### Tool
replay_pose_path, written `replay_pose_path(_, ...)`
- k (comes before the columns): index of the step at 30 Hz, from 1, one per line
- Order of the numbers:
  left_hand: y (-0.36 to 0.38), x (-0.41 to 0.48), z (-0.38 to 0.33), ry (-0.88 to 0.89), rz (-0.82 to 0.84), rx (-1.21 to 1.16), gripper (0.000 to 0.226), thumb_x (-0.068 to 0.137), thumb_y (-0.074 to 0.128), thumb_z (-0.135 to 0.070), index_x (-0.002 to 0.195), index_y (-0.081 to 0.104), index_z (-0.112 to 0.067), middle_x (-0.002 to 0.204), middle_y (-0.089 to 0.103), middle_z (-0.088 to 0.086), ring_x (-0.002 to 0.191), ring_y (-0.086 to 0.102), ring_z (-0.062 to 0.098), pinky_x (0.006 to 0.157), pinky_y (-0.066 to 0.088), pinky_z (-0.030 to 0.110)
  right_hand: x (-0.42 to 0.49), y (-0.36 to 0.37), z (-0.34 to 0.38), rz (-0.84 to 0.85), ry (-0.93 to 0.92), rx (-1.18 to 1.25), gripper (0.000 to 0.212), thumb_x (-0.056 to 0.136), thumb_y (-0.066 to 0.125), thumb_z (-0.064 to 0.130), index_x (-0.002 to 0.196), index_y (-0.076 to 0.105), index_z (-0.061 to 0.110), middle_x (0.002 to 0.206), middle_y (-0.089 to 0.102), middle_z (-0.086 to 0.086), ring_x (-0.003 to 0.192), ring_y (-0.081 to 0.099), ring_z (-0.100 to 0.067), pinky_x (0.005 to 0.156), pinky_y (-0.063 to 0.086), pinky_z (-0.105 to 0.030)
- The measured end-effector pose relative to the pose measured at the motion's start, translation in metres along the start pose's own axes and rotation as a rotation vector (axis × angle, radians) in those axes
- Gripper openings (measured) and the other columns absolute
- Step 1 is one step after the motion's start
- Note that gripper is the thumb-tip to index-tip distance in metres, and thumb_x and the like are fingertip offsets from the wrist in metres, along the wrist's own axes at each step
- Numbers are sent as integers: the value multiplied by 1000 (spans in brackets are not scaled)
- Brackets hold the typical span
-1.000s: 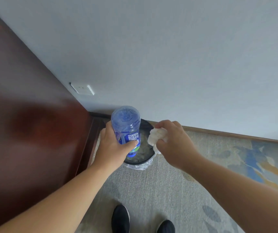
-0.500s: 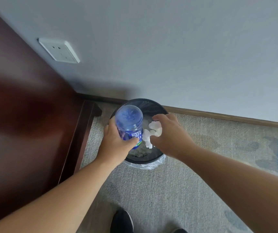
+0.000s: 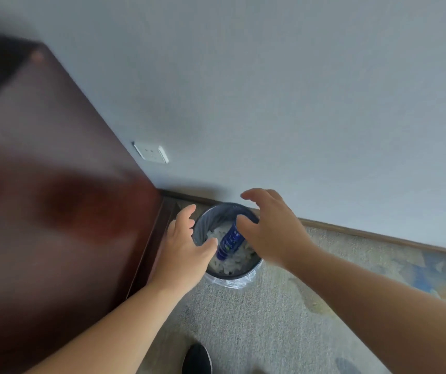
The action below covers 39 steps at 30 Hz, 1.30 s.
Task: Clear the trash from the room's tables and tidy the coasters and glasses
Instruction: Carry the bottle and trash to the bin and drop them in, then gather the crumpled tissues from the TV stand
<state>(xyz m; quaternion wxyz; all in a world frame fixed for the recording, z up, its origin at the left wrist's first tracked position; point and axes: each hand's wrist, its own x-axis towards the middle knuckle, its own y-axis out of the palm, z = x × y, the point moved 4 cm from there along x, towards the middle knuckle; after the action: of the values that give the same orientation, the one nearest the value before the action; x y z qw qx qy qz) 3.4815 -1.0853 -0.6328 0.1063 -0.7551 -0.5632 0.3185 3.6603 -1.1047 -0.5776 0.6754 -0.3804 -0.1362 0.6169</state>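
Observation:
A round black trash bin (image 3: 246, 272) with a clear liner stands on the carpet by the wall. Inside it a blue plastic bottle (image 3: 230, 241) lies tilted on white crumpled paper (image 3: 236, 263). My left hand (image 3: 184, 247) hovers over the bin's left rim, fingers spread and empty. Over the right rim my right hand (image 3: 270, 233) is also spread, holding nothing. Neither hand touches the bottle.
A dark reddish wooden table (image 3: 54, 211) fills the left side, close to the bin. A white wall socket (image 3: 151, 152) sits on the grey wall. Patterned carpet (image 3: 284, 306) covers the floor; my black shoe (image 3: 197, 359) shows at the bottom.
My left hand has let go of the blue bottle and my right hand has released the white tissue. Both now lie in the bin, and both hands have spread wide.

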Motion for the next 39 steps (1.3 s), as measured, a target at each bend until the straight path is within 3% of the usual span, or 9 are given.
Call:
replay_pose_path(5,-60,-65,-105,73,-90,-66,67,80,63,-25,137,31,-40,127,40,-10,116,45,6,88,35,24,-47,-80,83,-36,-136,-20,42,86,52,37,128,47,33,130,44,14,82,50,-1,64,34,-12)
replay_pose_path(10,-132,-138,-198,145,-208,-107,66,82,63,-23,136,31,-43,126,44,-10,115,46,4,94,40,28,-98,-147,162,-53,-264,4,41,88,52,38,128,47,32,132,46,13,92,51,0,81,39,-20)
replay_pose_path(13,-177,-182,-239,204,-296,-116,64,83,63,-22,136,32,-42,122,46,-12,113,47,3,90,39,25,-128,-179,208,-57,-344,19,40,87,53,37,127,49,32,130,47,12,104,52,-4,89,42,-23)
replay_pose_path(16,-221,-222,-266,245,-373,-158,62,82,63,-22,131,35,-47,118,47,-17,109,48,-6,84,38,17,-157,-201,254,-59,-417,24,38,88,54,35,126,50,31,127,49,12,106,51,-2,92,43,-23)
replay_pose_path(19,-263,-262,-281,260,-437,-186,64,81,64,-26,134,34,-45,122,47,-14,113,48,-1,89,40,23,-188,-211,302,-54,-514,28,38,89,56,33,126,51,30,126,49,11,104,51,-2,93,43,-23)
replay_pose_path(26,-341,-347,-270,284,-567,-196,65,85,64,-25,140,33,-38,130,47,-7,116,48,6,87,36,21,-260,-197,392,-27,-699,37,37,86,57,31,124,53,29,122,51,11,105,53,-4,94,43,-25)
replay_pose_path(36,-437,-471,-170,211,-733,-162,62,85,63,-29,138,33,-41,128,46,-12,116,47,3,77,37,15,-362,-94,474,58,-840,12,35,86,53,39,121,52,39,109,46,24,94,50,8,73,32,-6)
replay_pose_path(39,-462,-501,-136,175,-784,-171,62,85,63,-28,138,34,-40,127,47,-11,115,47,5,87,43,23,-384,-62,494,84,-863,2,34,87,54,37,121,51,40,111,47,25,98,50,7,73,33,-6)
